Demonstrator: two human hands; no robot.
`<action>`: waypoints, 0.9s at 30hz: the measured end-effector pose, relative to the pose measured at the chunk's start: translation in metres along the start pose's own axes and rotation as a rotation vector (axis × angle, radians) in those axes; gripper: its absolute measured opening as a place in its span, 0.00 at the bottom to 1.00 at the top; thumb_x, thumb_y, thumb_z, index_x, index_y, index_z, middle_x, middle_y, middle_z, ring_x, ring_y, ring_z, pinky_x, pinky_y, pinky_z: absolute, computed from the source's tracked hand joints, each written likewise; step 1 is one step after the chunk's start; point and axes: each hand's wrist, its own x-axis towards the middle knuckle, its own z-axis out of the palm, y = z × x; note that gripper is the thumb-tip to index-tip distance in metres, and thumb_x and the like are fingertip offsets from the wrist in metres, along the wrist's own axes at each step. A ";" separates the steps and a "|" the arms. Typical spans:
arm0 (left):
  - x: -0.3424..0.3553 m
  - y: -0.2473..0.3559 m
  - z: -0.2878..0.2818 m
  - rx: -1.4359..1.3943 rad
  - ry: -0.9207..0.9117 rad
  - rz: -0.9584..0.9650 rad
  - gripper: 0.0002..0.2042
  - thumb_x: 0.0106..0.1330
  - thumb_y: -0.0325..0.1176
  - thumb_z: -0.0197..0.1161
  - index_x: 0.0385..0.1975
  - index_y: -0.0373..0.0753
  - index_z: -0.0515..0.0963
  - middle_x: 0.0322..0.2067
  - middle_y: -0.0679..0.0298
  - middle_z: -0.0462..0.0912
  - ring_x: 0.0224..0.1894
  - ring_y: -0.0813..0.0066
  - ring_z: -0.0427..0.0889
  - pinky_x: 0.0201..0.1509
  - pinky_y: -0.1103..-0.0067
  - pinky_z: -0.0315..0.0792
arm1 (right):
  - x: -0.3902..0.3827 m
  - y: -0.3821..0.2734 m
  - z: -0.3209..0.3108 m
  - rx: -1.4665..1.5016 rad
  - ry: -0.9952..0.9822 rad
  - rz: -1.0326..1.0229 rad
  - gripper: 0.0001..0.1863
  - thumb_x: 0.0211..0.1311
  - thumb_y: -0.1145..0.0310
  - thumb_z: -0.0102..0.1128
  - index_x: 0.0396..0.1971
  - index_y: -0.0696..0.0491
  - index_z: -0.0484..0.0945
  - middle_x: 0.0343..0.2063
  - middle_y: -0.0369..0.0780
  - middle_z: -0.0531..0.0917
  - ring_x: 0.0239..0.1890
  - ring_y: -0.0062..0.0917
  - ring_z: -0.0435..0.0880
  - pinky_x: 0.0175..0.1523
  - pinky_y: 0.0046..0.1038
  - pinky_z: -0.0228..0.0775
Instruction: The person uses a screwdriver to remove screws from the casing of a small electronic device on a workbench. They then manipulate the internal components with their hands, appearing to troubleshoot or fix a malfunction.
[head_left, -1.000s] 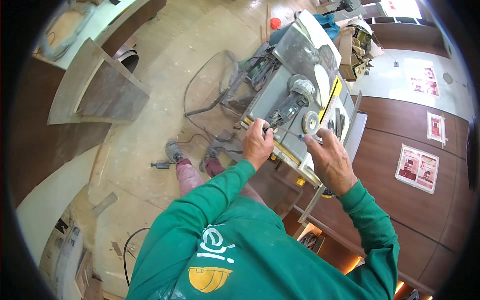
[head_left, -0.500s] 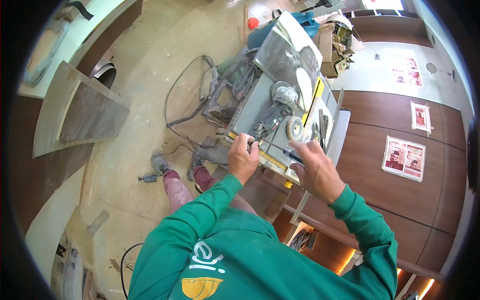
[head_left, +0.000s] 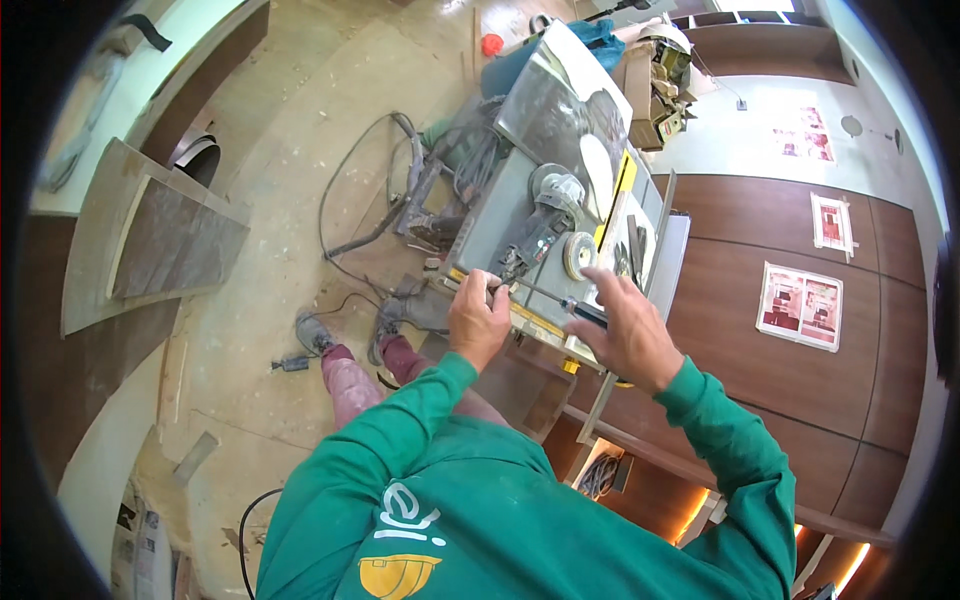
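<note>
Over the front edge of the workbench (head_left: 548, 322), my left hand (head_left: 478, 318) is closed in a pinch around a small dark piece, mostly hidden by the fingers. A screwdriver (head_left: 585, 312) with a dark handle points its thin metal shaft at that piece. Its handle lies between the thumb and loosely bent fingers of my right hand (head_left: 632, 335). Just beyond the hands, an angle grinder (head_left: 540, 232) rests on the grey bench top. Beside it is a round abrasive disc (head_left: 579, 256).
A large dusty sheet (head_left: 550, 100) and a yellow strip (head_left: 619, 197) lie on the bench. Cables and a hose (head_left: 365, 240) trail over the floor at left. Brown wall panels (head_left: 780, 400) stand to the right. A cardboard box (head_left: 645, 100) stands at the far end.
The fingers of my right hand have loosened and straightened somewhat around the screwdriver handle. My left hand keeps its pinch. The whole view has shifted slightly.
</note>
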 end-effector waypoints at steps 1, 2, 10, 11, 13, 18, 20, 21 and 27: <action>0.001 0.002 -0.001 0.000 -0.019 -0.020 0.09 0.69 0.28 0.69 0.43 0.38 0.76 0.35 0.56 0.80 0.35 0.53 0.81 0.43 0.59 0.75 | -0.003 0.001 -0.003 -0.088 -0.049 -0.088 0.22 0.76 0.66 0.63 0.66 0.55 0.76 0.48 0.57 0.84 0.48 0.57 0.87 0.51 0.50 0.81; 0.001 0.003 -0.003 0.000 -0.038 -0.041 0.09 0.69 0.28 0.69 0.44 0.38 0.76 0.35 0.56 0.81 0.36 0.53 0.81 0.44 0.59 0.75 | -0.007 0.005 -0.007 -0.175 -0.098 -0.177 0.23 0.76 0.66 0.63 0.67 0.55 0.75 0.50 0.57 0.83 0.49 0.57 0.87 0.51 0.49 0.81; -0.006 -0.003 0.001 0.061 -0.038 0.078 0.09 0.72 0.29 0.68 0.47 0.39 0.77 0.40 0.55 0.82 0.42 0.47 0.83 0.47 0.57 0.77 | 0.003 0.020 0.002 -0.017 -0.106 -0.010 0.13 0.76 0.68 0.63 0.54 0.56 0.78 0.37 0.53 0.85 0.44 0.51 0.88 0.47 0.46 0.82; -0.008 -0.004 0.001 0.065 -0.040 0.071 0.09 0.73 0.29 0.68 0.48 0.39 0.77 0.40 0.55 0.82 0.43 0.47 0.83 0.48 0.56 0.77 | 0.009 0.016 0.001 0.046 -0.113 0.126 0.12 0.76 0.68 0.63 0.53 0.56 0.78 0.35 0.52 0.85 0.43 0.51 0.88 0.47 0.46 0.82; -0.005 -0.005 0.001 0.067 -0.035 0.061 0.09 0.73 0.29 0.68 0.48 0.40 0.77 0.40 0.55 0.82 0.43 0.47 0.83 0.48 0.56 0.77 | 0.011 0.001 -0.001 0.144 -0.112 0.305 0.14 0.74 0.68 0.65 0.55 0.57 0.78 0.39 0.54 0.84 0.46 0.54 0.88 0.48 0.47 0.82; -0.005 0.004 -0.004 0.061 -0.076 -0.031 0.09 0.73 0.29 0.69 0.47 0.40 0.77 0.39 0.55 0.82 0.42 0.48 0.84 0.46 0.57 0.78 | -0.011 0.006 -0.002 -0.239 -0.070 -0.265 0.25 0.69 0.75 0.62 0.66 0.53 0.76 0.48 0.52 0.77 0.44 0.53 0.87 0.46 0.46 0.83; -0.006 0.002 -0.002 0.060 -0.045 0.009 0.08 0.72 0.29 0.69 0.46 0.40 0.77 0.38 0.56 0.82 0.40 0.49 0.83 0.45 0.58 0.77 | -0.011 0.014 -0.002 -0.365 -0.084 -0.381 0.25 0.68 0.76 0.61 0.65 0.52 0.77 0.46 0.50 0.77 0.42 0.51 0.87 0.45 0.45 0.83; -0.005 0.002 -0.002 0.059 -0.028 0.029 0.08 0.72 0.29 0.69 0.46 0.40 0.77 0.37 0.56 0.82 0.39 0.50 0.83 0.44 0.58 0.77 | -0.009 0.015 -0.003 -0.355 -0.141 -0.340 0.23 0.69 0.75 0.61 0.64 0.53 0.78 0.46 0.51 0.78 0.42 0.52 0.87 0.44 0.45 0.82; -0.004 -0.004 0.003 0.042 0.002 0.056 0.08 0.72 0.29 0.70 0.45 0.40 0.77 0.36 0.57 0.81 0.36 0.53 0.82 0.42 0.60 0.76 | 0.018 0.010 -0.007 0.147 -0.235 0.231 0.22 0.76 0.67 0.63 0.65 0.58 0.75 0.46 0.61 0.85 0.50 0.59 0.87 0.48 0.51 0.81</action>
